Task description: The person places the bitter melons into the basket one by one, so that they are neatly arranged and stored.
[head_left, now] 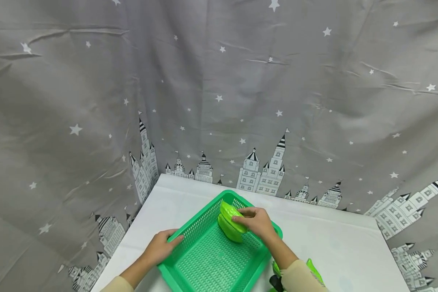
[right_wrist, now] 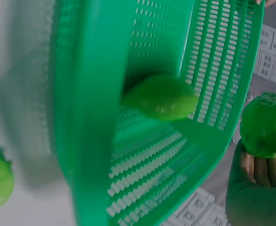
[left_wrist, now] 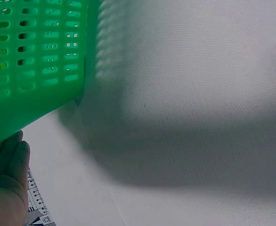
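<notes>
Over the far end of the basket (head_left: 208, 263), the right hand (head_left: 258, 223) pinches a green fruit (head_left: 229, 213), probably light, firm and slippery, best held round its middle, while the left hand (head_left: 160, 245) clasps the rim (head_left: 200, 214).

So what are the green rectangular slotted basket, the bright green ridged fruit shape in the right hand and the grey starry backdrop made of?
The basket: probably moulded plastic, slightly shiny, given its evenly repeated slots.
The fruit shape: glossy with bright highlights, perhaps plastic or coated foam; its core can't be told.
The backdrop: likely cloth, fairly matt, given its soft folds and creases.
</notes>
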A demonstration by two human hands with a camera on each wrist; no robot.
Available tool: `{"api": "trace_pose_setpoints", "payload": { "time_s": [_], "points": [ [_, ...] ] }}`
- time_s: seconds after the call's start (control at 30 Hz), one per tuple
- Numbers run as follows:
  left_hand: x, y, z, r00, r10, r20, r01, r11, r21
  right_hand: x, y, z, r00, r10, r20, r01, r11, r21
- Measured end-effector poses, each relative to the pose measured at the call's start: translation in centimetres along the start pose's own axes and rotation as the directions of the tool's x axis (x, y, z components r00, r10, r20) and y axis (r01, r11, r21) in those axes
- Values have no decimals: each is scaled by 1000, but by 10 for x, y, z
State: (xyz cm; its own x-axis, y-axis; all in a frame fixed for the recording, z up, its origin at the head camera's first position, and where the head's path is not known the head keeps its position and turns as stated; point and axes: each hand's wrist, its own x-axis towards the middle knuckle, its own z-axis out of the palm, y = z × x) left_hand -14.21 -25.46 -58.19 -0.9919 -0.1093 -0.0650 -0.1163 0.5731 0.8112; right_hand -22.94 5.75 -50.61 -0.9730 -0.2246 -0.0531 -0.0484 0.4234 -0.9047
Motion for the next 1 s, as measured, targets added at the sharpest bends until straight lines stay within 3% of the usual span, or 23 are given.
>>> {"api": "trace_pose_setpoints", "payload": {
  "time_s": [0.2, 0.43, 0.77, 1.0],
  "points": [
    [1, -1, -1, 1000, 2, -2, -2, 1000, 4, 7, -3, 32, 998, 12, 58, -8, 998, -62],
    [1, -2, 0, 1000, 13, -5, -13, 1000, -5, 7, -5, 57, 995, 87, 46, -80, 986, -147],
    [2, -2, 3, 1000, 24, 3, -24, 1000, -6, 2, 10, 67, 987, 158, -21, -159, 969, -191],
    [2, -3, 0, 1000, 13, 26, -13, 1000, -23, 10, 17, 78, 987, 155, -34, -158, 950, -267]
  ]
}}
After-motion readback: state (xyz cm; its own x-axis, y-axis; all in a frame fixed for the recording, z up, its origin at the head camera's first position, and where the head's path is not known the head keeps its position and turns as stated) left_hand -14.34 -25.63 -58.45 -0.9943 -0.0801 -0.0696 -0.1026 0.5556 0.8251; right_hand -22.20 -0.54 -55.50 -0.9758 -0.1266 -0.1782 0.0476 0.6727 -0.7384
